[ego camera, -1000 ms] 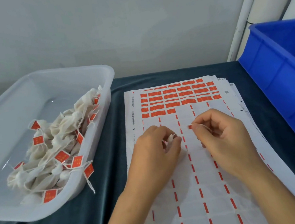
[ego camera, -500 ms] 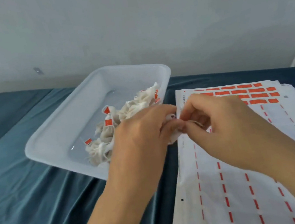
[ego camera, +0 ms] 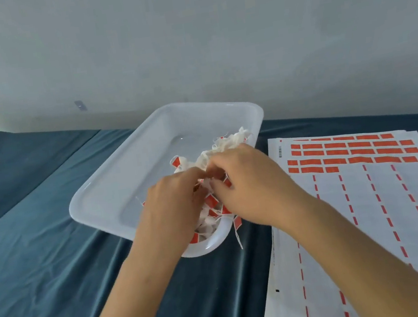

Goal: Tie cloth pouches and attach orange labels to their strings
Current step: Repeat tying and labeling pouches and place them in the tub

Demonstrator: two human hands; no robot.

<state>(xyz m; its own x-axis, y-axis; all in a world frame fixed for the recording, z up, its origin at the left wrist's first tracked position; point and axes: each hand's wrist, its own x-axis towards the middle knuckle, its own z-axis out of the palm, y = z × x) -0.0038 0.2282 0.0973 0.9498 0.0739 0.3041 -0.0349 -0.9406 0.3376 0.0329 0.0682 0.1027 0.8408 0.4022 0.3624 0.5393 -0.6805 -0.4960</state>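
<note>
Both my hands hover over the near right part of the white plastic tray (ego camera: 115,187). My left hand (ego camera: 174,203) and my right hand (ego camera: 250,190) meet fingertip to fingertip, fingers curled, pinching a small white cloth pouch (ego camera: 204,182) with its string and orange label; most of it is hidden by my fingers. Beneath them lies the pile of tied pouches (ego camera: 227,143) with orange labels (ego camera: 211,201). One string with a label hangs over the tray's near rim.
A stack of label sheets (ego camera: 371,216) lies to the right of the tray, with rows of orange stickers (ego camera: 349,152) left at its far end. Dark teal cloth (ego camera: 40,249) covers the table. A grey wall rises behind.
My hands moved left from the label sheet to above the tray, carrying the pouch. My head turned left, so the blue crate left the view.
</note>
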